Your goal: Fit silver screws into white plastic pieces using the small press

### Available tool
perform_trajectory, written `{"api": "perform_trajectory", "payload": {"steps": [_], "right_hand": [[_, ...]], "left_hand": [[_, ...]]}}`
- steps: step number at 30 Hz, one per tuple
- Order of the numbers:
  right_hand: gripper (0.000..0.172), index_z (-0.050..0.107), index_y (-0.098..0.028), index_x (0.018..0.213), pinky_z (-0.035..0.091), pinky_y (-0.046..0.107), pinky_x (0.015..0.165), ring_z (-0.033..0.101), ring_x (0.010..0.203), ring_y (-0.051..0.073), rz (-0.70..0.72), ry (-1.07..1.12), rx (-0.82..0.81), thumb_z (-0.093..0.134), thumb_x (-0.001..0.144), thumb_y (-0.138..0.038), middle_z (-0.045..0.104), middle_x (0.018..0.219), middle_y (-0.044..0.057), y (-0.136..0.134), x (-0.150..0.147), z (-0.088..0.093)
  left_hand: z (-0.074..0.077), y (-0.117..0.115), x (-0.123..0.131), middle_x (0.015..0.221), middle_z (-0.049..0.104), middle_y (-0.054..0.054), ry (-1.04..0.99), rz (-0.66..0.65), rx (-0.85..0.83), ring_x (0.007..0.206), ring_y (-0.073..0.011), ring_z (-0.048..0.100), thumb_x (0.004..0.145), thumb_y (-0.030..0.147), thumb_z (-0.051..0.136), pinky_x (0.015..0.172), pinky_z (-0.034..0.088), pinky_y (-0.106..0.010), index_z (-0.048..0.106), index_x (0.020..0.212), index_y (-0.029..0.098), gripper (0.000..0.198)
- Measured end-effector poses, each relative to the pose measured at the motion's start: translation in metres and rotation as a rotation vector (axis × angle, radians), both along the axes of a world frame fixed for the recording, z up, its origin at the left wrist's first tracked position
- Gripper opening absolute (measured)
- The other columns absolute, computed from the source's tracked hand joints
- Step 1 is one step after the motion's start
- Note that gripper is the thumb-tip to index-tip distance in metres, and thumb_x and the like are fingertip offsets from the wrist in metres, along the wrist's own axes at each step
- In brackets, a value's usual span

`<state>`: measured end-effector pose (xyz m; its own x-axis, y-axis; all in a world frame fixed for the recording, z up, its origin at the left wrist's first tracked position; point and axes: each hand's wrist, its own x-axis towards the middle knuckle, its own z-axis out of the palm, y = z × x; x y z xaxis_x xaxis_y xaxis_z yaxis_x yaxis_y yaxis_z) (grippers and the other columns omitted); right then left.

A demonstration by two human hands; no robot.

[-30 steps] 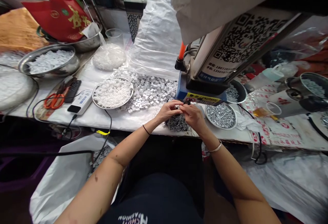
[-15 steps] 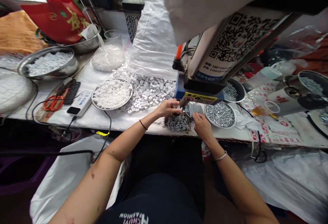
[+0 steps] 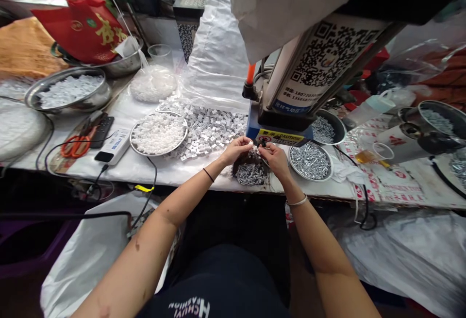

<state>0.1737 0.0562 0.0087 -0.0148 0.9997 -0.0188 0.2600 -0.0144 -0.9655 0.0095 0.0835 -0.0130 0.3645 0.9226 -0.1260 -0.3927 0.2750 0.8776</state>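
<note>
My left hand (image 3: 236, 149) and my right hand (image 3: 275, 158) meet fingertip to fingertip just in front of the blue base of a press machine (image 3: 278, 131). Both are pinched closed around a small white piece (image 3: 256, 149) held between them. Under the hands lies a dark tray with a pile of small metal parts (image 3: 251, 173). A round metal dish of silver screws (image 3: 310, 161) sits just right of my right hand. A heap of small grey-white square parts (image 3: 209, 128) lies left of my left hand.
A metal dish of white plastic pieces (image 3: 159, 132) stands left of the heap. Orange scissors (image 3: 74, 145), a remote and a white power strip (image 3: 111, 145) lie farther left. A second dish of parts (image 3: 325, 127) sits behind the screws. Cables hang over the table's front edge (image 3: 153, 182).
My right hand moved from the table beside the screw dish back up to meet my left hand. The two hands are now pinched together on a small white piece.
</note>
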Motion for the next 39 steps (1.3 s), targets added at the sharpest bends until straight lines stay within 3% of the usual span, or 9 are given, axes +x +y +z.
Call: {"api": "perform_trajectory", "payload": {"steps": [4,7,12,16,20,23,27,30,39], "right_hand": [[0.027,0.067,-0.017,0.072,0.05,0.027,0.059,0.064,0.06,0.016,-0.02,0.019,-0.014,0.067,0.069,-0.044,0.069,0.064,0.002,-0.005,-0.001,0.008],[0.024,0.068,-0.018,0.074,0.049,0.028,0.06,0.064,0.064,0.017,0.004,-0.14,0.132,0.065,0.073,-0.042,0.071,0.069,0.003,-0.018,-0.005,0.016],[0.019,0.07,-0.022,0.089,0.049,0.029,0.07,0.066,0.075,0.018,0.107,-0.356,0.367,0.058,0.081,-0.036,0.072,0.083,0.002,-0.036,0.004,0.012],[0.023,0.068,-0.021,0.098,0.047,0.038,0.082,0.061,0.09,0.023,-0.141,-0.642,0.451,0.05,0.086,-0.03,0.07,0.097,0.007,-0.034,0.053,0.001],[0.027,0.07,-0.01,0.084,0.035,0.05,0.091,0.045,0.107,0.035,-0.37,-1.117,0.263,0.056,0.08,-0.032,0.064,0.103,0.019,-0.034,0.114,-0.014],[0.025,0.07,-0.011,0.076,0.038,0.043,0.083,0.044,0.101,0.032,-0.381,-1.131,0.108,0.057,0.077,-0.032,0.065,0.094,0.017,-0.037,0.137,-0.026],[0.024,0.07,-0.015,0.075,0.04,0.038,0.074,0.048,0.09,0.029,-0.373,-1.093,0.053,0.054,0.077,-0.033,0.064,0.074,0.012,-0.035,0.141,-0.032],[0.026,0.069,-0.015,0.072,0.04,0.037,0.07,0.05,0.081,0.028,-0.382,-1.098,0.011,0.053,0.077,-0.035,0.059,0.064,0.01,-0.032,0.141,-0.03],[0.022,0.067,-0.014,0.07,0.039,0.038,0.069,0.052,0.083,0.029,-0.262,-1.206,-0.044,0.05,0.077,-0.026,0.063,0.071,0.014,-0.029,0.134,-0.017]], "left_hand": [[-0.007,-0.01,-0.007,0.078,0.06,0.002,-0.033,-0.015,0.011,0.068,-0.0067,0.055,0.065,0.036,0.075,0.067,0.042,-0.019,0.06,0.091,0.016,0.036],[0.002,-0.018,-0.012,0.087,0.063,-0.001,0.103,-0.035,0.162,0.073,-0.0089,0.055,0.071,0.038,0.069,0.066,0.041,-0.019,0.063,0.097,0.017,0.034],[0.02,-0.02,-0.01,0.074,0.061,-0.002,0.417,-0.059,0.419,0.067,-0.0102,0.051,0.073,0.035,0.067,0.062,0.038,-0.021,0.066,0.078,0.014,0.021],[0.019,-0.02,-0.006,0.08,0.063,-0.004,0.454,-0.073,0.439,0.068,-0.011,0.053,0.076,0.034,0.064,0.064,0.038,-0.022,0.066,0.081,0.014,0.021],[0.014,-0.038,-0.007,0.092,0.063,-0.005,0.453,0.168,0.471,0.08,-0.0134,0.055,0.078,0.036,0.062,0.074,0.041,-0.025,0.063,0.096,0.017,0.026],[0.01,-0.064,-0.008,0.083,0.059,-0.003,0.666,0.404,0.548,0.081,-0.0144,0.053,0.079,0.039,0.062,0.077,0.04,-0.027,0.062,0.083,0.017,0.023],[0.005,-0.094,-0.002,0.078,0.057,-0.003,1.036,0.321,0.64,0.079,-0.0174,0.051,0.07,0.044,0.071,0.078,0.038,-0.032,0.064,0.071,0.018,0.027],[0.002,-0.101,0.005,0.081,0.058,-0.004,1.135,0.304,0.601,0.083,-0.0186,0.051,0.075,0.037,0.068,0.08,0.037,-0.035,0.067,0.074,0.02,0.017],[0.004,-0.094,-0.009,0.072,0.061,-0.001,0.747,0.265,0.398,0.068,-0.012,0.054,0.076,0.021,0.062,0.067,0.041,-0.025,0.061,0.073,0.016,0.006]]}}
